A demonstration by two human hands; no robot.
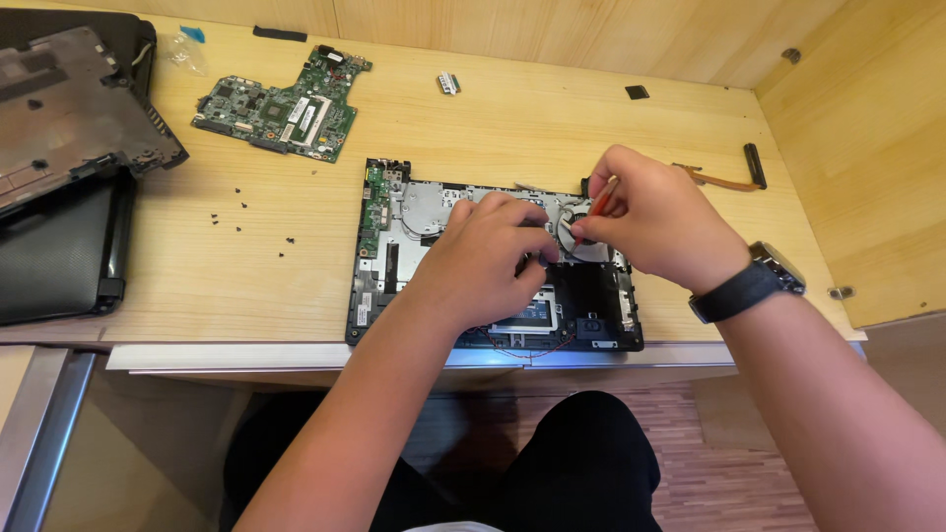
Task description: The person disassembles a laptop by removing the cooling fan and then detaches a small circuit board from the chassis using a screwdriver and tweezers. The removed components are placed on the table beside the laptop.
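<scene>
The right hand (655,222) gripped a red screwdriver (602,197), tip down at the fan (572,234). The left hand (488,256), fingers curled, steadied the laptop chassis (379,261) beneath it.

I have one view only, from the camera on the person's head, so no second view shares any part of the scene. It looks steeply down and forward over the wooden surface (493,108), close enough that both forearms enter from the near edge and fill the lower frame. The left hand (483,258) and right hand (655,222) sit near the middle, over the opened laptop base (379,256). The far edge reaches the wooden back panel; the right side shows a side wall. At the bottom I see the lap and floor, probably seated, though I cannot tell.
</scene>
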